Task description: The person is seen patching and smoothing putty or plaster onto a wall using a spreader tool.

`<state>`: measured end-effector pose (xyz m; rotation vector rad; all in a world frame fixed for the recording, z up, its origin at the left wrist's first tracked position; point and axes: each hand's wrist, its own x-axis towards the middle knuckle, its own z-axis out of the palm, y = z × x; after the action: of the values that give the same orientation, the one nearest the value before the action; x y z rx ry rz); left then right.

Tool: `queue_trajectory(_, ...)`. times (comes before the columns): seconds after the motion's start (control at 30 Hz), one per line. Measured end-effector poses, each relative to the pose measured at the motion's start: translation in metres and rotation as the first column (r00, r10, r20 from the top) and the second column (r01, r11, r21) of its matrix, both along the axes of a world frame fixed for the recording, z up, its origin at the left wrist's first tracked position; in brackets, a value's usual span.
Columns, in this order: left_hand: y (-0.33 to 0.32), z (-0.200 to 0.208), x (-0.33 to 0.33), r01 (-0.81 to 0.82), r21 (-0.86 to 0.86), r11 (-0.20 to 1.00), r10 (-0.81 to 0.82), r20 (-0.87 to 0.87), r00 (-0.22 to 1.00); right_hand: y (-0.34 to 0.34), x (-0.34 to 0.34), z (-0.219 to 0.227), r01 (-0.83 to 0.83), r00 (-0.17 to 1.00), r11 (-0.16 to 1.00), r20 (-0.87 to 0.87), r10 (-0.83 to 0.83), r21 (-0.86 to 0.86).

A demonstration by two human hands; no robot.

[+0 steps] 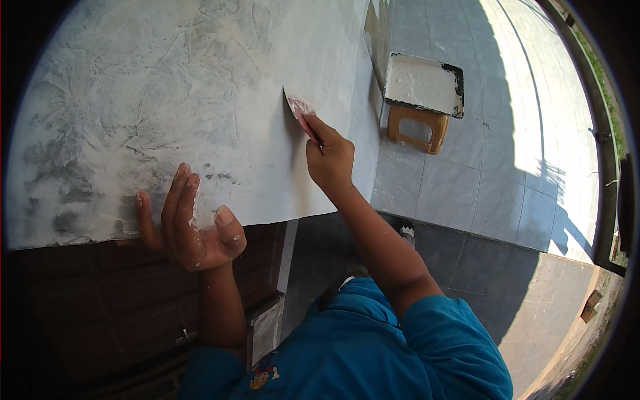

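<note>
My right hand [331,155] is closed round the handle of a putty knife [301,115]. The knife's thin blade lies against a white, patchily coated wall surface [267,60] and casts a dark shadow on it. My left hand [199,223] is raised near the lower edge of that surface, its fingers stretched out and the thumb apart, with nothing in it. White paste is smeared on its fingers. Grey, dark blotches show through the coat on the left, while the area round the blade looks smoother and whiter.
To the right, a black-rimmed tray [424,83] filled with white paste sits on a small brown plastic stool [418,129]. Grey floor tiles [447,193] spread around it, partly sunlit. A dark panelled door [120,293] with a handle is at lower left.
</note>
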<state>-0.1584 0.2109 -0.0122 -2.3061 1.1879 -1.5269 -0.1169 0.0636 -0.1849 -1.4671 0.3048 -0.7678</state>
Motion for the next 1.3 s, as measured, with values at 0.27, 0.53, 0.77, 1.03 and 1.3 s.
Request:
queue_trajectory(0.27,0.012,0.003,-0.002,-0.02,-0.041,0.999,0.019,-0.022,1.0,-0.017,-0.052,0.009,-0.092,0.994,0.995,-0.049,0.094,0.047)
queue_trajectory(0.53,0.003,-0.004,-0.001,-0.102,-0.088,0.991,0.1,-0.028,0.995,0.026,-0.077,-0.008,-0.213,0.976,0.945,-0.009,0.218,-0.246)
queue_trajectory(0.77,-0.003,-0.002,-0.004,-0.152,-0.109,0.982,0.148,-0.044,0.988,-0.075,-0.005,-0.013,-0.14,0.953,0.989,-0.265,0.146,0.043)
queue_trajectory(1.03,-0.003,-0.015,-0.006,-0.193,-0.149,0.97,0.189,-0.045,0.981,-0.006,-0.072,-0.047,-0.468,0.874,0.884,-0.153,0.462,-0.005)
queue_trajectory(1.3,-0.008,-0.014,-0.006,-0.217,-0.133,0.967,0.211,-0.053,0.976,-0.064,0.013,-0.005,-0.212,0.939,0.952,-0.225,0.261,0.222)
